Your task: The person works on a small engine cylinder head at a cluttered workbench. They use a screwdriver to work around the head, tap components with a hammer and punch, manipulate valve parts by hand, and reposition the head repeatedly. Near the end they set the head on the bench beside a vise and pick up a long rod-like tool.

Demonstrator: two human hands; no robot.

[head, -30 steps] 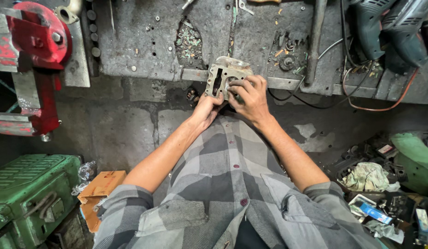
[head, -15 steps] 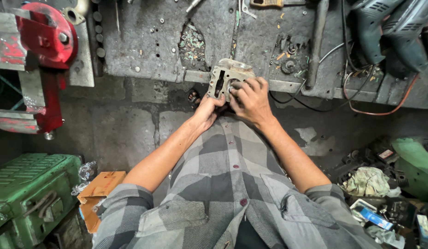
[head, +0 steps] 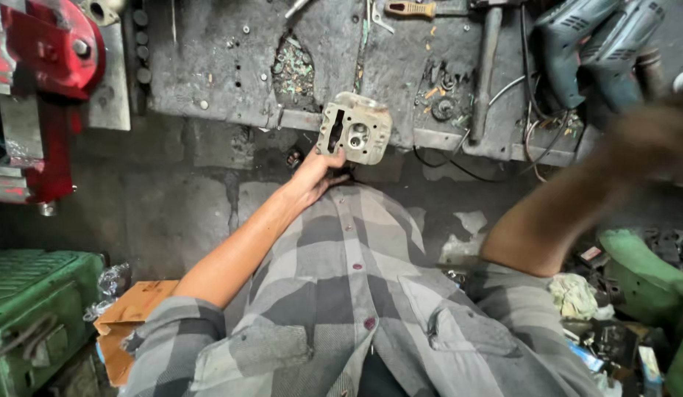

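At bench edge: our left hand grips the metal casting from 7 o'clock.
Right hand: blurred at 3 o'clock; we cannot tell its grip.

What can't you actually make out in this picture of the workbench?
- Right hand: motion-blurred in the head view; whether it holds anything is unclear.
- Metal engine part: its underside faces away, its lower edge is behind the left hand.
- Red vise: cut off by the left edge.

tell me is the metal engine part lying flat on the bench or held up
Held up: the left hand grips the metal engine part at the bench edge, its face toward the camera.
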